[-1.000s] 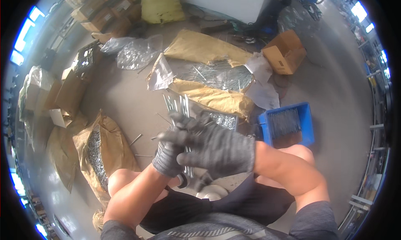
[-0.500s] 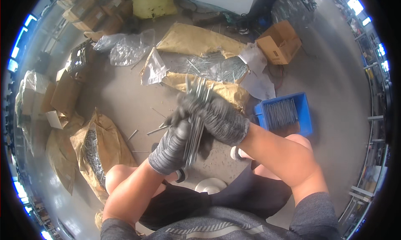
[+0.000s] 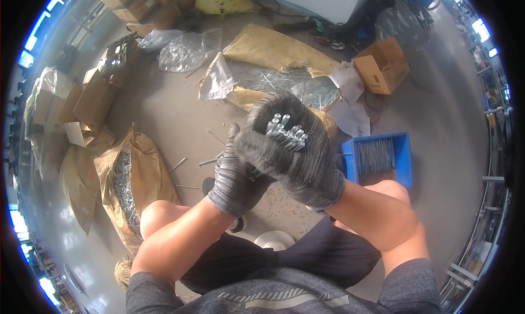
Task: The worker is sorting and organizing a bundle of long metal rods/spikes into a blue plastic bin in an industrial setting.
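My right hand (image 3: 311,174), in a grey knit glove, is wrapped round a bundle of thin metal rods (image 3: 287,133). The shiny rod ends face up between its thumb and fingers. Against its lower left side presses my left hand (image 3: 232,185), gloved alike, thumb pointing up. Its other fingers are hidden behind the right hand, so its hold on the bundle does not show. Beyond the hands lies a torn tan sack (image 3: 273,45) with many loose rods (image 3: 314,89) in it. To the right stands a blue bin (image 3: 406,163) holding rods laid side by side (image 3: 374,158).
A second tan sack (image 3: 156,174) of small metal parts (image 3: 124,193) lies at the left. Stray rods (image 3: 179,164) are on the floor between it and my hands. Cardboard boxes (image 3: 94,109) stand further left, an open carton (image 3: 377,70) at far right, clear plastic bags (image 3: 188,51) behind.
The bundle has turned from lengthwise in view to end-on, rod ends up. My right hand has moved round it; my left hand now sits lower beside the right. The view has shifted slightly.
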`<action>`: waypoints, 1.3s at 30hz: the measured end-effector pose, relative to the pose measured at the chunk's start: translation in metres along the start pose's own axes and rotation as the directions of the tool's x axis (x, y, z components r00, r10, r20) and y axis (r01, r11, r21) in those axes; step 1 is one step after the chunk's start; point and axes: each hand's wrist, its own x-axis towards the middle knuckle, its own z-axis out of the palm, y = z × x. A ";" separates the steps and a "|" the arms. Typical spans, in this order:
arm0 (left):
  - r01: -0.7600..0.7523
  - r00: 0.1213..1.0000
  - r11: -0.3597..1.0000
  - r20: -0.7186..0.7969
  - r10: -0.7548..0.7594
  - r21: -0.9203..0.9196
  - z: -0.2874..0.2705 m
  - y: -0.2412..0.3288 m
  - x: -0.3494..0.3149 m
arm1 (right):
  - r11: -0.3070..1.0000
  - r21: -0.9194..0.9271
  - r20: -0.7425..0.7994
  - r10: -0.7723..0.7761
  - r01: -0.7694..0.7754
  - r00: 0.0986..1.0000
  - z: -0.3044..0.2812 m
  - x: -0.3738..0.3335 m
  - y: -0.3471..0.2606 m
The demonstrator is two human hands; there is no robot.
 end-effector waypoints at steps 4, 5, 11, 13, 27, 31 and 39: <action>0.032 0.886 0.832 -0.401 0.233 0.554 0.008 -0.004 -0.005 | 0.850 0.329 0.005 0.433 -0.411 0.901 -0.005 0.003 -0.010; 0.039 0.886 0.838 -0.406 0.223 0.544 0.004 -0.002 -0.006 | 0.848 0.324 0.001 0.443 -0.420 0.896 -0.004 0.005 -0.005; 0.075 0.997 0.844 -0.015 -0.079 0.532 0.017 0.018 -0.018 | 0.806 0.466 0.072 0.376 -0.365 0.924 -0.012 0.027 -0.006; 0.104 0.982 0.802 0.065 -0.175 0.588 0.018 0.032 -0.016 | 0.820 0.405 0.190 0.358 -0.405 0.914 -0.025 0.029 -0.003; 0.124 0.947 0.305 -0.205 0.249 0.944 0.032 0.037 -0.028 | 0.580 0.663 0.244 0.430 -0.473 0.869 -0.017 0.036 0.075; 0.015 0.929 0.298 -0.124 0.348 0.954 0.027 0.043 -0.026 | 0.567 -0.279 0.127 0.822 -0.775 0.556 -0.067 -0.011 0.208; 0.062 0.849 0.428 -0.274 0.453 0.902 0.035 0.059 -0.026 | 0.222 -0.929 0.004 0.806 -0.297 0.592 -0.053 -0.113 0.368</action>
